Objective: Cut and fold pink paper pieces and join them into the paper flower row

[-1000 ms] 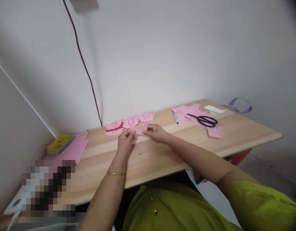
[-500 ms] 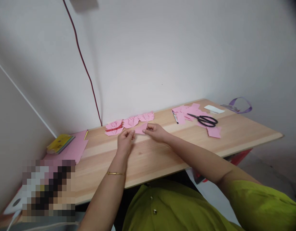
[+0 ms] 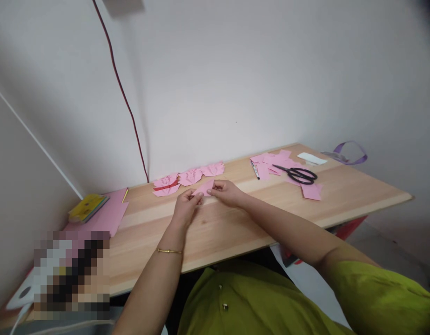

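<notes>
A small pink paper piece is held between both hands just above the wooden table. My left hand pinches its left end. My right hand pinches its right end with fingertips closed. Just behind the hands, several folded pink paper shapes lie in a row near the wall.
Black scissors rest on loose pink paper scraps at the right, with a pen beside them and a white slip and purple ribbon beyond. A pink sheet and yellow booklet lie at the left. A red cable runs down the wall.
My left hand's fingertips have shifted slightly right along the pink piece, closer to my right hand. Everything else is unchanged.
</notes>
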